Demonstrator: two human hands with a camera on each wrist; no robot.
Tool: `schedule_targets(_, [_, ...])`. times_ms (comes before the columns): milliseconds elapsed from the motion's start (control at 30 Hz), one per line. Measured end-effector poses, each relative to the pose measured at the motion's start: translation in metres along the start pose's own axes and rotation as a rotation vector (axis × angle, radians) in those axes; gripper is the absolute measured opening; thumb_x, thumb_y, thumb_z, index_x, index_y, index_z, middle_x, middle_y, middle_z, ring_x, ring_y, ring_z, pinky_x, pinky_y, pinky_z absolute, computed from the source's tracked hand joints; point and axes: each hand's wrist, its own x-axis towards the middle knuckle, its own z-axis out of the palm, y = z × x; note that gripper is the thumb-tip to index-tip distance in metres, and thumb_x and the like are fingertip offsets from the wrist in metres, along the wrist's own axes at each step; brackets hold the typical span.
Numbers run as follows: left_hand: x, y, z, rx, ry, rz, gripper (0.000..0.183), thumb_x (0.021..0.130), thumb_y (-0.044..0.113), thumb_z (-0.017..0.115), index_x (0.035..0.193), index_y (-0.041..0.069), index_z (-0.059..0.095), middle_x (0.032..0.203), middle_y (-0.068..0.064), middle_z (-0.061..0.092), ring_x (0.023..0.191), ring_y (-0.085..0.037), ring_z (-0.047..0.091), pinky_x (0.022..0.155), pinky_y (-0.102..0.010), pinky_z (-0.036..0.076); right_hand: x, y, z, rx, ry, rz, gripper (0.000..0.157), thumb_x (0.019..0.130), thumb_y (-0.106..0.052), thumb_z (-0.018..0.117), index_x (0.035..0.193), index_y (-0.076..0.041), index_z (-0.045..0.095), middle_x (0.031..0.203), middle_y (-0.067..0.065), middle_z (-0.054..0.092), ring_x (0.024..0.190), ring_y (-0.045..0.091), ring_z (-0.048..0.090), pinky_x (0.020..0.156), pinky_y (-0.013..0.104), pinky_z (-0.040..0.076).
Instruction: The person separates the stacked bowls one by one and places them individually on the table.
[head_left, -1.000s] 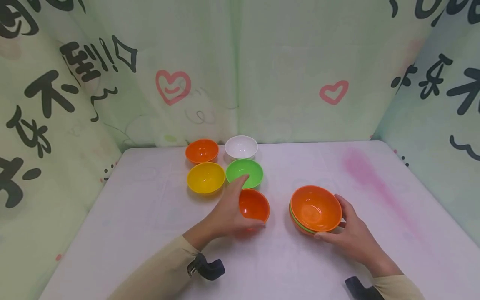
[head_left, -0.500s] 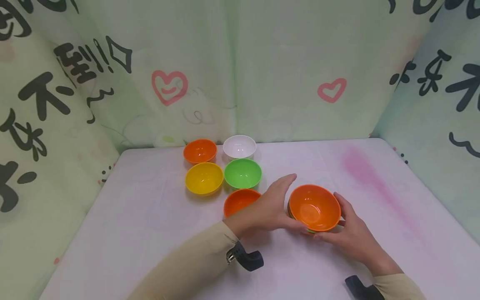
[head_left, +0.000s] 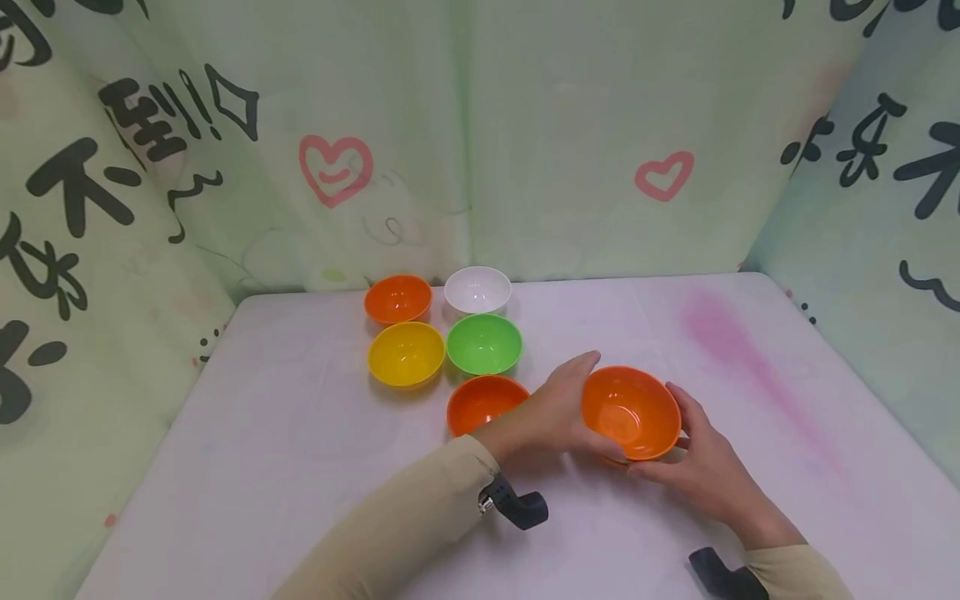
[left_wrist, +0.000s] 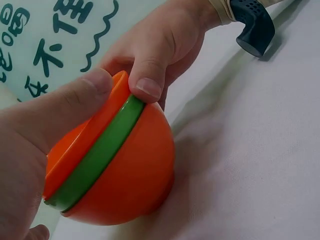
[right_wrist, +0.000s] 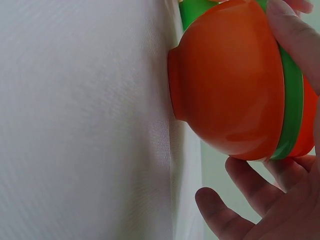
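Note:
A nested stack of bowls tilts between my two hands: an orange bowl on top, a green bowl showing as a band, and a larger-looking orange bowl underneath. My left hand holds the stack's left side, its thumb along the upper bowl's rim in the left wrist view. From the right, my right hand grips the stack, thumb at the near rim and fingers around the far side. In the right wrist view the bottom bowl's foot is right at the white tabletop.
Left of the stack, an orange bowl lies partly behind my left forearm. Beyond it stand a green bowl, a yellow bowl, a white bowl and another orange bowl. Printed curtains surround the white table.
My left hand has left the single orange bowl, moved right and taken hold of the stack. My right hand keeps its grip in nearly the same place.

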Motion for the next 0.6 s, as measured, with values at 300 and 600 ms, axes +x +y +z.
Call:
schedule_targets(300, [0.0042,-0.0008,0.0025,0.014,-0.061,0.057,0.117,0.068,0.045,0.09,0.157,0.01,0.024,0.149,0.002,0.041,0.129,-0.011,0.041,0.09,-0.021,0.049,-0.0012,-0.0005,-0.0002,0.004,0.008,0.002,0.117,0.075,-0.035,0.089,0.157,0.001,0.013,0.15,0.028,0.036,0.127,0.044,0.044,0.095,0.066,0.044])
schedule_targets(600, [0.0037,0.0001,0.0028,0.074,-0.06,0.076,0.112,0.07,0.045,0.089,0.156,0.01,0.027,0.148,0.002,0.043,0.129,-0.012,0.041,0.087,-0.02,0.05,-0.0007,-0.0001,0.001,-0.004,0.006,0.002,0.118,0.075,-0.036,0.089,0.157,0.0,0.013,0.151,0.028,0.035,0.127,0.045,0.043,0.096,0.066,0.044])
